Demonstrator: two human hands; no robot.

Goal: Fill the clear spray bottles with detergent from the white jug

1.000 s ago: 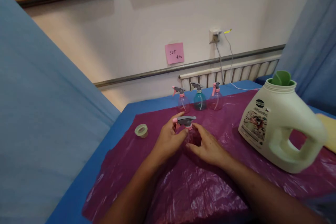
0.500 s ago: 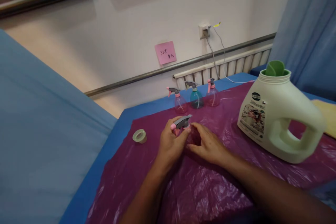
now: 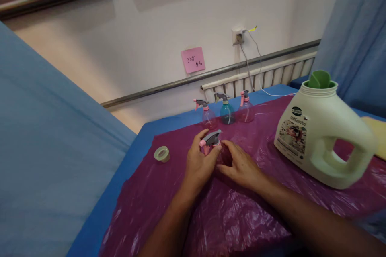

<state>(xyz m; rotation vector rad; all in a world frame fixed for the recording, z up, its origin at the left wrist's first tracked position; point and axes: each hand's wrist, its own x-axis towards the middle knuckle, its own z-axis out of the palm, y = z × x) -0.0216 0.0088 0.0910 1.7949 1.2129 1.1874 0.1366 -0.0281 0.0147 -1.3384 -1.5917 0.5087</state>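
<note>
A small clear spray bottle stands on the purple plastic sheet (image 3: pixel 241 217) in the middle of the table. Its grey and pink spray head (image 3: pixel 210 139) sits tilted on top. My left hand (image 3: pixel 199 164) is closed around that spray head from the left. My right hand (image 3: pixel 241 164) wraps the bottle's body from the right, hiding most of it. Both wrists rest on the sheet.
Three more small spray bottles (image 3: pixel 226 109) stand in a row at the back edge. A large cream detergent jug (image 3: pixel 322 132) with its green cap (image 3: pixel 319 79) upside down in the mouth stands at the right. A roll of tape (image 3: pixel 161 153) lies to the left. Blue cloth (image 3: pixel 45 148) hangs at the left.
The spray head has tipped from level to slanted under my left hand. Both hands stay on the bottle; the view has shifted slightly.
</note>
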